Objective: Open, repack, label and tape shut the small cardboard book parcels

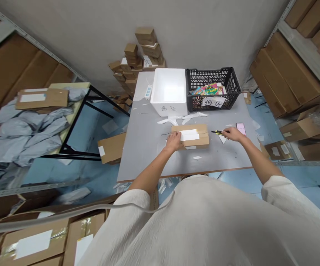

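A cardboard box (203, 138) with white labels on top lies on the grey table (140, 147). My left hand (173, 140) grips its left end, fingers bent over the top edge. In my right hand (231, 133) is a yellow and black utility knife (218, 132), held to the right of the box. The dark tip of the knife points left toward the box's right end, apart from it. Just right of that hand lies a pink phone (241, 129). Scraps of white paper (197, 157) are scattered around the box.
At the table's back stand a white foam bin (156, 107) and a black plastic crate (229, 102) holding colourful packets. A power strip (148, 92) lies left of the bin. Boxes (131, 66) are stacked by the wall. Grey parcels (37, 127) cover a side table; shelves flank both sides.
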Available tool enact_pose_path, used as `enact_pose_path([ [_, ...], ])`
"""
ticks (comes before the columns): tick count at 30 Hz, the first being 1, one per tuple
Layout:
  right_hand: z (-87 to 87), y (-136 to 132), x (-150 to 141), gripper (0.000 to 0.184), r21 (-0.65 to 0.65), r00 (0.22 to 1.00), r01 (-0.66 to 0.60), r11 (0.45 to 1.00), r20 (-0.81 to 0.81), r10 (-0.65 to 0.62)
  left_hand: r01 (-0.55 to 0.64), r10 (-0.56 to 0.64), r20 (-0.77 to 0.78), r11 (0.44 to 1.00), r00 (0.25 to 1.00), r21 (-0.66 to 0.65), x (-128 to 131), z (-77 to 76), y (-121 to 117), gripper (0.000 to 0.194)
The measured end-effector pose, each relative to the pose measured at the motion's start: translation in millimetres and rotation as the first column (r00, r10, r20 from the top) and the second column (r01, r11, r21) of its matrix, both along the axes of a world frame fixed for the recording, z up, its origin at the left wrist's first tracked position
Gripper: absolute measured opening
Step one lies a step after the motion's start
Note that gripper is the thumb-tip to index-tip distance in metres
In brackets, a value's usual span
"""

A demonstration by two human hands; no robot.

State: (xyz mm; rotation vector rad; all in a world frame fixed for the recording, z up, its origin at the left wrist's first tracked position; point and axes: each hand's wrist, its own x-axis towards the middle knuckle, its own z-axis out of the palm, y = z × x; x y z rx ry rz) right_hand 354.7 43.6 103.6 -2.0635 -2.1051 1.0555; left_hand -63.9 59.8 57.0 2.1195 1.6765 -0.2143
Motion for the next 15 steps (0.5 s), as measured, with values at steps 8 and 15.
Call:
enact_pose_path([
  [8,-71.3,-33,8,0.04,-0.02,0.909,0.371,0.928,-0.198,-0.367,-0.004,0.001,0.062,0.999,0.998,0.044,-9,-6.9,-11,0.063],
  [15,-125.0,-39,5,0.045,-0.017,0.848,0.528,0.849,0.063,-0.526,-0.031,0.027,0.082,0.998,0.996,0.056,-11,-9.5,-20,0.061],
])
